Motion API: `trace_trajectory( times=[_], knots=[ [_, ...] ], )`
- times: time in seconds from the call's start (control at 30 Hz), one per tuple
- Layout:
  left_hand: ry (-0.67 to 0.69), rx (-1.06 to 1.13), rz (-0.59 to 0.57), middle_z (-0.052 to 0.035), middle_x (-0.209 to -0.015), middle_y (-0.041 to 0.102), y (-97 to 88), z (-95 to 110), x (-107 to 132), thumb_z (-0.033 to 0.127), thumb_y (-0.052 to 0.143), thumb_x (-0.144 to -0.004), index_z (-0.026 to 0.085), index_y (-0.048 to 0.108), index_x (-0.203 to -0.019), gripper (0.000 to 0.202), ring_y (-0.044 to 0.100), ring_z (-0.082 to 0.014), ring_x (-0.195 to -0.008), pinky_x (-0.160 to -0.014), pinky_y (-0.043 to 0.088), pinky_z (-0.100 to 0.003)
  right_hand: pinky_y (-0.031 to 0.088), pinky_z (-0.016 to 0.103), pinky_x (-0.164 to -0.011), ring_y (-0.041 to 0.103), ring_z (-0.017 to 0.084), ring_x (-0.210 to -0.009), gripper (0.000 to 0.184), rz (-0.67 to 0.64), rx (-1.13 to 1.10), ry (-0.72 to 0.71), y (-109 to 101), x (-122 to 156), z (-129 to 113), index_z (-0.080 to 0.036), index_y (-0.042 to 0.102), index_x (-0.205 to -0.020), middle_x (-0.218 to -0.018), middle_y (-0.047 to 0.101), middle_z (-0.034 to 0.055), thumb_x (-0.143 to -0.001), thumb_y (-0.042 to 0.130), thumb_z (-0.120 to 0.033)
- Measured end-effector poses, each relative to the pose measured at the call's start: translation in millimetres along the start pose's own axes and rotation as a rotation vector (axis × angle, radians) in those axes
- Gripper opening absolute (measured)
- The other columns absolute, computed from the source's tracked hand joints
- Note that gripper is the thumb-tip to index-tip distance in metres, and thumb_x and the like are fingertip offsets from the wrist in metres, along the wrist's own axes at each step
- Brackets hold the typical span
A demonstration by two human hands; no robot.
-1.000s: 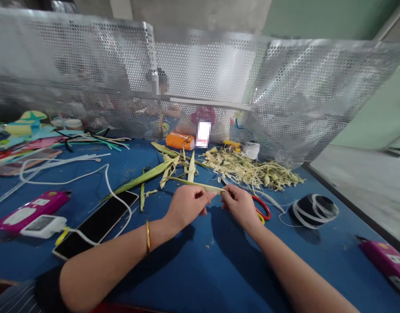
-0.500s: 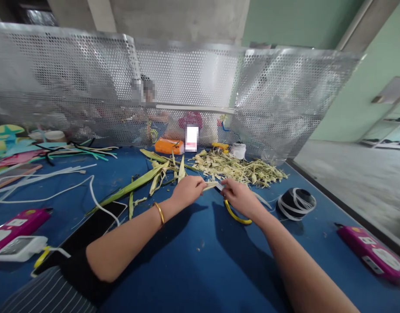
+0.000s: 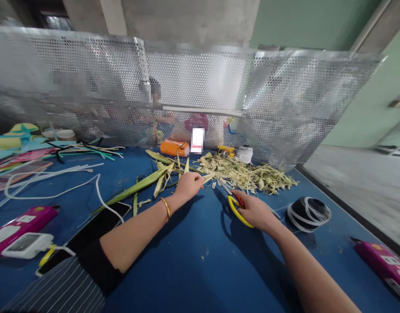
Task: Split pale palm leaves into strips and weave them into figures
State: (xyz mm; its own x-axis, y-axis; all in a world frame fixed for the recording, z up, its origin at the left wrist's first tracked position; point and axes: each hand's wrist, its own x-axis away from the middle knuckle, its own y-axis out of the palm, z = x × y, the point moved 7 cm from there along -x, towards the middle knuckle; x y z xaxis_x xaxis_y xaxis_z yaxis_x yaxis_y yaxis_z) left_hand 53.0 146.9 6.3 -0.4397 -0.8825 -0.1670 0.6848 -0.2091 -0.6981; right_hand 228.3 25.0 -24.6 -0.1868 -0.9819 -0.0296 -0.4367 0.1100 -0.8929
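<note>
My left hand (image 3: 190,184) pinches a pale strip of dried husk (image 3: 209,177), whose free end points right. In my right hand (image 3: 253,209) are scissors (image 3: 240,216) with yellow and red handles, their metal blades aimed toward the strip's tip. A small gap seems to lie between blades and strip. Just behind them spreads a heap of dried, shredded plant pieces (image 3: 252,171). Long green-yellow husk leaves (image 3: 144,182) lie to the left of my left hand.
A black spool wound with white string (image 3: 307,214) stands right of my right hand. Magenta boxes lie at far left (image 3: 22,228) and far right (image 3: 382,265). A black phone (image 3: 89,234) with a white cable rests left. An orange packet (image 3: 174,148) sits before the perforated metal screen (image 3: 200,78); a person is behind it.
My right hand has left the pale strip and taken up the scissors from the table. My left hand keeps its pinch on the strip. The view has shifted slightly left.
</note>
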Motion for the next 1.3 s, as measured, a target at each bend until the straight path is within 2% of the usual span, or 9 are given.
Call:
trace_trajectory(
  times=[0.1,0.13,0.2,0.27,0.37,0.53,0.8,1.03,1.3],
  knots=[
    [-0.047,0.031,0.029,-0.0017,-0.053,0.063,-3.3,-8.1,-10.6,0.033,0.05,-0.083,0.018,0.064,-0.059,0.032,0.055,-0.0141,-0.048,-0.051,0.035,-0.024,0.045,0.027,-0.051,0.057,0.015,-0.053,0.05,0.047,-0.686,0.076,-0.8,1.6,0.3,-0.021,0.057,-0.118,-0.073,0.063,-0.0016,-0.068,0.063,-0.023],
    [-0.06,0.042,0.039,-0.0024,-0.057,0.066,-4.1,-10.3,-14.1,0.034,0.049,-0.083,0.017,0.065,-0.062,0.032,0.056,-0.0138,-0.048,-0.051,0.036,-0.024,0.044,0.026,-0.047,0.052,0.012,-0.048,0.049,0.035,-0.855,0.097,0.9,3.0,-2.1,-0.021,0.057,-0.115,-0.068,0.058,-0.0042,-0.067,0.067,-0.028],
    [-0.077,0.06,0.061,-0.0035,-0.065,0.07,-5.4,-13.4,-20.4,0.035,0.049,-0.084,0.017,0.066,-0.066,0.031,0.058,-0.0133,-0.049,-0.051,0.038,-0.023,0.044,0.025,-0.047,0.049,0.01,-0.046,0.051,-0.011,-1.05,0.122,3.4,6.4,-10.1,-0.019,0.058,-0.106,-0.065,0.053,-0.0063,-0.062,0.076,-0.036],
    [-0.08,0.069,0.081,-0.0043,-0.07,0.072,-5.9,-14.3,-24.6,0.036,0.049,-0.084,0.017,0.067,-0.068,0.031,0.06,-0.0133,-0.05,-0.053,0.039,-0.023,0.046,0.025,-0.051,0.053,0.01,-0.05,0.051,-0.066,-1.123,0.135,3.9,10.1,-18.6,-0.02,0.057,-0.099,-0.067,0.054,-0.0051,-0.059,0.08,-0.044],
    [-0.067,0.068,0.098,-0.0046,-0.069,0.072,-4.4,-12.9,-26.7,0.037,0.049,-0.084,0.018,0.068,-0.067,0.032,0.06,-0.0138,-0.051,-0.054,0.04,-0.024,0.043,0.023,-0.049,0.053,0.011,-0.052,0.055,-0.109,-1.085,0.176,2.7,14.3,-24.4,-0.022,0.054,-0.101,-0.065,0.055,-0.0054,-0.06,0.079,-0.05],
    [-0.031,0.04,0.082,-0.0038,-0.054,0.065,5.6,-6.6,-26.0,0.038,0.05,-0.083,0.018,0.067,-0.062,0.033,0.059,-0.0164,-0.053,-0.056,0.039,-0.025,0.032,0.02,-0.04,0.043,0.008,-0.045,0.052,-0.098,-0.926,0.178,2.0,14.9,-24.8,-0.023,0.054,-0.1,-0.058,0.05,-0.0093,-0.061,0.078,-0.047],
    [0.009,0.057,-0.002,-0.0042,-0.058,0.067,24.3,7.4,-27.9,0.034,0.051,-0.082,0.018,0.068,-0.061,0.032,0.058,-0.0158,-0.053,-0.054,0.037,-0.026,0.024,0.018,-0.037,0.033,0.006,-0.041,0.047,-0.063,-0.949,0.164,7.0,8.4,-19.4,-0.022,0.055,-0.092,-0.052,0.045,-0.0112,-0.06,0.079,-0.047],
    [0.012,0.093,-0.026,-0.0041,-0.058,0.068,30.8,11.2,-31.9,0.029,0.051,-0.081,0.017,0.067,-0.06,0.028,0.055,-0.0137,-0.048,-0.051,0.035,-0.025,0.023,0.019,-0.035,0.032,0.005,-0.038,0.049,-0.032,-0.937,0.205,3.7,6.3,-16.3,-0.019,0.062,-0.088,-0.051,0.042,-0.01,-0.057,0.08,-0.051],
    [0.001,0.16,-0.066,-0.0029,-0.061,0.069,36.9,7.5,-39.6,0.03,0.053,-0.082,0.015,0.067,-0.062,0.028,0.05,-0.0108,-0.044,-0.048,0.035,-0.023,0.02,0.02,-0.038,0.031,0.005,-0.04,0.04,-0.02,-0.855,0.158,3.4,5.0,-17.9,-0.018,0.061,-0.073,-0.049,0.037,-0.0085,-0.064,0.075,-0.054]
  ],
)
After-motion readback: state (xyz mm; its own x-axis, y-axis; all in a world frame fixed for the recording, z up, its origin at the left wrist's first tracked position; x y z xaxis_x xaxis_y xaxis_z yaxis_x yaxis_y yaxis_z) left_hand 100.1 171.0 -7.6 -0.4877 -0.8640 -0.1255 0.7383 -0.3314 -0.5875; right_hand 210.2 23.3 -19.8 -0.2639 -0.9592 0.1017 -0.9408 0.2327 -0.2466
